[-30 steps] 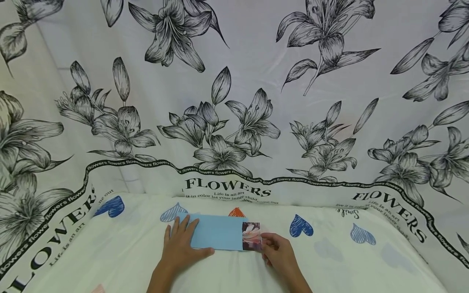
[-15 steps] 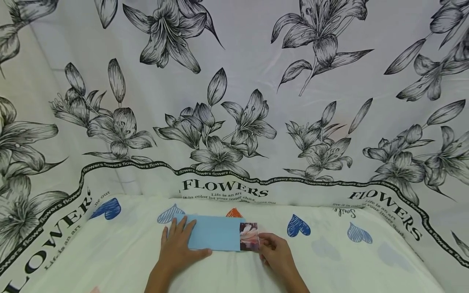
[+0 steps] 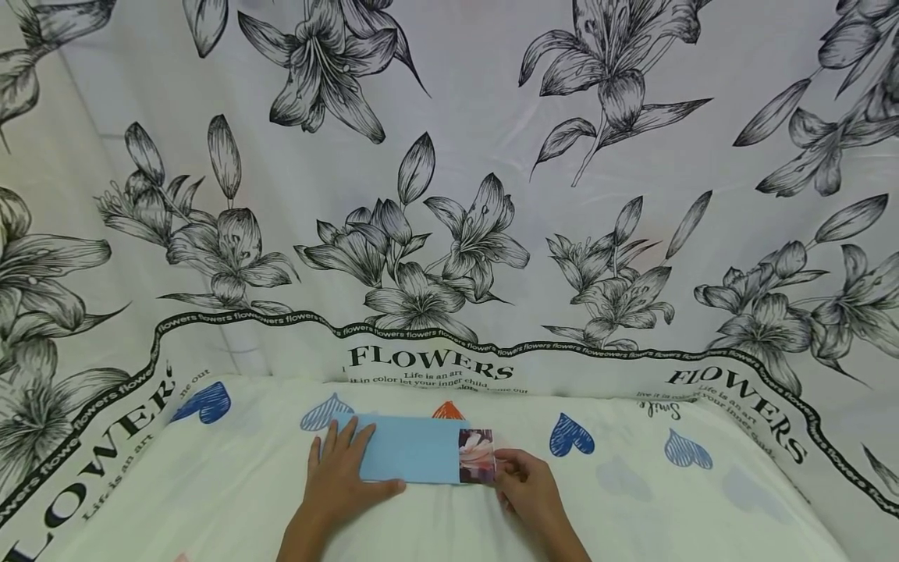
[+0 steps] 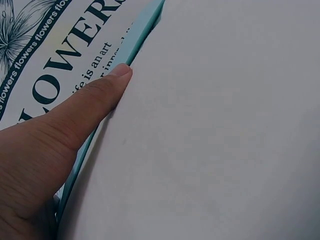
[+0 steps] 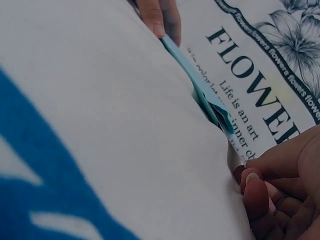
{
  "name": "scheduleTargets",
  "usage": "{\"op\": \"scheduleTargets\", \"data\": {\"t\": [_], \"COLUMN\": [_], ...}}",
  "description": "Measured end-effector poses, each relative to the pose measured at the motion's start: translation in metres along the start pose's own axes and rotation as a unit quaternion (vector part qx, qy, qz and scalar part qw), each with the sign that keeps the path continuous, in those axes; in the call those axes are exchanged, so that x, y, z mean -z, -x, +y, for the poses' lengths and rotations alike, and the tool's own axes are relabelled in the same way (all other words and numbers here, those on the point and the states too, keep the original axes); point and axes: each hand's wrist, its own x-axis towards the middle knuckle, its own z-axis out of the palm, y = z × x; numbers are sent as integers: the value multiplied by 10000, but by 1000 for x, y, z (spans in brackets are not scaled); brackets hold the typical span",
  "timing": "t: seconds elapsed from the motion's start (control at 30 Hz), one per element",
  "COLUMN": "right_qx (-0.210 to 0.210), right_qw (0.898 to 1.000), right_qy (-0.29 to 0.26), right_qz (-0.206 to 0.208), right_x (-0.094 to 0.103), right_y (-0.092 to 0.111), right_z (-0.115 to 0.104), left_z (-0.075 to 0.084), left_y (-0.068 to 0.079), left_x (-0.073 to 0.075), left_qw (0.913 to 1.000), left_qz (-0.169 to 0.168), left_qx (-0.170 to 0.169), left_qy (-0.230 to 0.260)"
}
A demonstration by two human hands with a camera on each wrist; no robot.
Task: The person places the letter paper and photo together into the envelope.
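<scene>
A light blue paper envelope point(image 3: 414, 449) lies flat on the white, heart-printed cloth. My left hand point(image 3: 344, 468) rests on its left end with fingers spread and thumb along the near edge. In the left wrist view the left thumb point(image 4: 95, 100) lies across the envelope's edge point(image 4: 142, 32). From the envelope's right end a flower-printed card point(image 3: 477, 455) sticks out, the rest of it hidden. My right hand point(image 3: 530, 484) pinches the card's right edge between thumb and fingers. Seen from the right wrist, the envelope's end point(image 5: 215, 110) gapes a little, close to the right fingertips point(image 5: 255, 192).
The cloth point(image 3: 632, 523) under the hands carries blue and orange hearts; an orange heart point(image 3: 447, 409) is partly covered by the envelope. Behind rises a white curtain point(image 3: 477, 101) printed with black lilies and the word FLOWERS.
The head view has shifted slightly, so everything sits a little further left in it. Both hands, the envelope and the card keep their places relative to each other.
</scene>
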Motion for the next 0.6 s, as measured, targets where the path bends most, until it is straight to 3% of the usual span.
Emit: {"op": "scheduleTargets", "data": {"t": [0.6], "right_qx": [146], "right_qw": [9999], "right_qy": [31], "right_qz": [-20], "right_x": [0], "right_y": [0], "right_z": [4], "left_z": [2], "left_y": [1], "left_x": [2], "left_qw": [10000], "left_qz": [-16], "left_qx": [3], "left_qy": [-24]}}
